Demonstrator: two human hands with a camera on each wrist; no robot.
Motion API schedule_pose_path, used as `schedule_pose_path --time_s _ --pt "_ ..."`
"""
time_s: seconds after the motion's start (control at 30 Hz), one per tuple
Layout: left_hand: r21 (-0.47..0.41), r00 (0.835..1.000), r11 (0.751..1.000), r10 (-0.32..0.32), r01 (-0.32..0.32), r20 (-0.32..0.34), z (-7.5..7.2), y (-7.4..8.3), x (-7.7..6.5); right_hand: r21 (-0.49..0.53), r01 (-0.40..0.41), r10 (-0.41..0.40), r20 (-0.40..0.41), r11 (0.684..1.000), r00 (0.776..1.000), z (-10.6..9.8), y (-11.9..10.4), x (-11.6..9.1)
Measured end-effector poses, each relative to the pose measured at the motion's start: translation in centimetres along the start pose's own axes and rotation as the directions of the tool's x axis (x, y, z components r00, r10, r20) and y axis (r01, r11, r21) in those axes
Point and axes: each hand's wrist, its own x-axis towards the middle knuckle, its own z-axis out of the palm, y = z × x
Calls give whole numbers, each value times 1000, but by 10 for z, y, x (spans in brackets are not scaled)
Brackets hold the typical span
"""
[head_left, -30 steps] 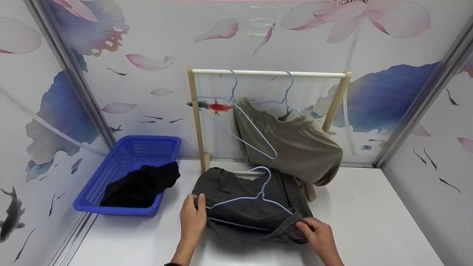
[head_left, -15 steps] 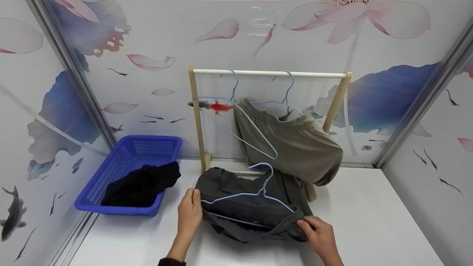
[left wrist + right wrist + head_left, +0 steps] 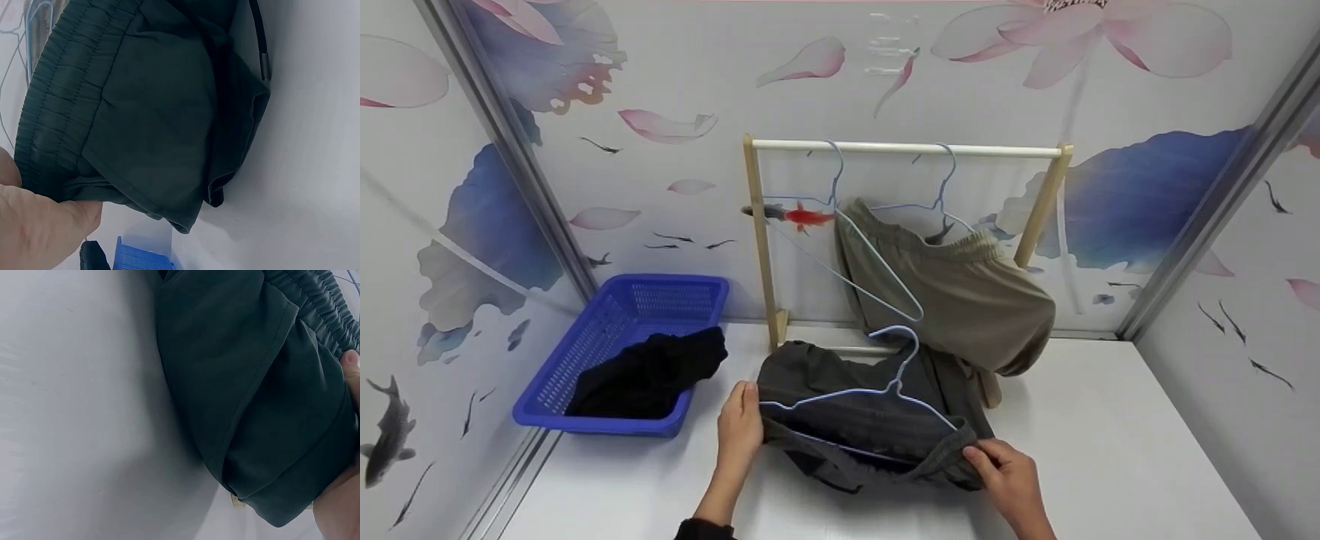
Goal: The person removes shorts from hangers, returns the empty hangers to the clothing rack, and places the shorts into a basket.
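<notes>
Dark grey garment, soft-looking cloth with a gathered, stitched waistband, held over the smooth white surface, in front of the wood-posted rack. We record the left hand clamped on one end of the waistband, the right hand pinching the other. Hangers, thin and blue: we count three (one inside the waistband, two on the rail). Also one khaki garment, hanging, and one black cloth, crumpled, in one perforated basket.
</notes>
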Motion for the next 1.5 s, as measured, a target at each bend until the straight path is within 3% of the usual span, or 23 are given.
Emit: schedule_pose_path --time_s 0.27,0.47,0.83,0.93,1.2,1.5 --pt "-132 990 982 -132 136 42 -2 -2 1 8 -71 71 6 997 997 3 0 -4" --pt "-230 979 951 -201 206 45 -2 -3 -3 11 -89 89 13 996 996 4 0 -8" --pt "-364 966 896 -252 256 59 1 -5 -7 -9 -144 144 15 990 989 8 1 -14" --pt "-424 956 857 -280 292 92 1 -6 -8 -15 -161 161 14 987 987 9 1 -14" --pt "-605 920 696 -339 387 198 4 -7 -12 -20 -205 206 48 979 977 8 -2 -16" --pt "-706 897 563 -358 430 260 4 -9 -11 -16 -208 209 53 978 977 10 -4 -17"
